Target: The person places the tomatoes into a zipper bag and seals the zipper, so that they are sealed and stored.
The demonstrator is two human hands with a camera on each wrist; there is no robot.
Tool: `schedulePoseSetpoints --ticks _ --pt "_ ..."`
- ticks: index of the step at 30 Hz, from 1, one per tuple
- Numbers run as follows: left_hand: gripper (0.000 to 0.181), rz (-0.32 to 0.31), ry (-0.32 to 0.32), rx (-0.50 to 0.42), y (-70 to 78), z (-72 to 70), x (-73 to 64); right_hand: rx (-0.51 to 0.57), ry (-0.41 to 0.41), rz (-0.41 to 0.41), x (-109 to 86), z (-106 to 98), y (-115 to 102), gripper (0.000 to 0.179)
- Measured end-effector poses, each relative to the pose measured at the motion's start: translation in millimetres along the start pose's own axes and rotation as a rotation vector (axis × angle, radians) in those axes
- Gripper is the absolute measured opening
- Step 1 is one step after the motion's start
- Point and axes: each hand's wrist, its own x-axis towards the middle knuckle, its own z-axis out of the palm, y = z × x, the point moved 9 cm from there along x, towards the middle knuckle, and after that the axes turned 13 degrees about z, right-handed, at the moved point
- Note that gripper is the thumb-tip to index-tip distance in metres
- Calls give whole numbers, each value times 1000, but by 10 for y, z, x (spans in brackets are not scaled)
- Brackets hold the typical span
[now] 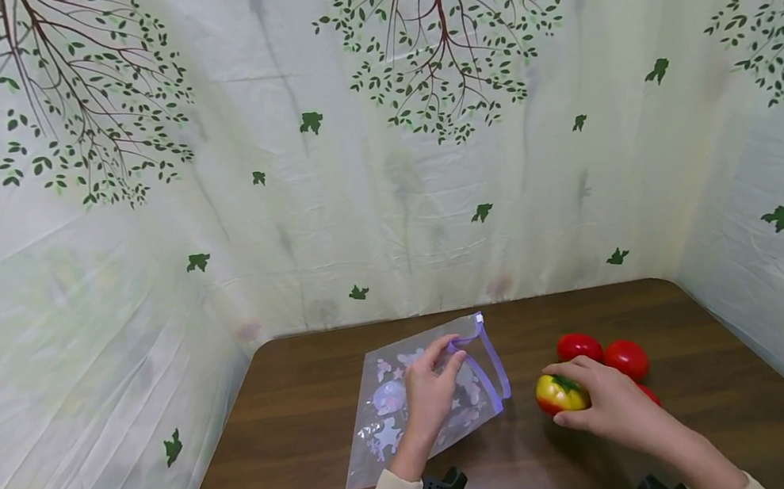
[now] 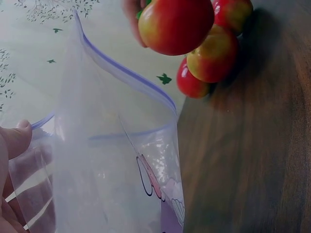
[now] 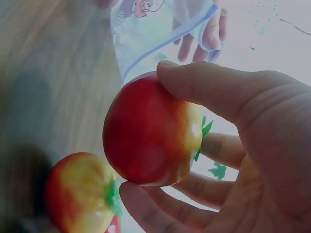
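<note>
My left hand [image 1: 431, 396] pinches the purple-edged rim of a clear plastic zip bag [image 1: 386, 396] printed with pastel figures. Its mouth gapes toward the right, and the slider sits at the far corner. To the right of the bag, my right hand [image 1: 616, 400] holds a red and yellow tomato [image 3: 150, 131] with a green leafy top, thumb on one side and fingers on the other. Close behind that hand, three more tomatoes [image 1: 626, 360] lie grouped on the table, one partly hidden by the hand. In the left wrist view the bag's inside [image 2: 112, 184] shows no tomato.
The dark brown wooden table [image 1: 282, 423] has rounded far corners. A pale cloth [image 1: 405, 235] with printed branches and green leaves hangs behind it and along both sides. Dark bands [image 1: 446, 484] circle the wrists, below light sleeves.
</note>
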Motion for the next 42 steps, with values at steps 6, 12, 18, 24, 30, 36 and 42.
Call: schedulePoseSetpoints --ticks 6,12,18,24,30,36,42 --pt "27 7 10 -4 19 -25 13 11 33 -41 51 -38 -65 62" --pt "26 42 21 3 55 -53 38 22 55 -80 101 -66 -146 63" --pt "26 50 32 -5 77 -58 54 43 72 -101 151 -97 -236 63" --pt "27 24 18 -28 77 -66 68 68 97 -118 215 -130 -337 62" --pt "27 3 -3 -37 87 -95 65 118 107 -151 255 -126 -442 62" --pt "26 35 8 -31 112 -116 82 132 121 -148 302 -134 -509 62" --pt "24 45 13 -24 139 -126 101 162 97 -133 347 -126 -578 64"
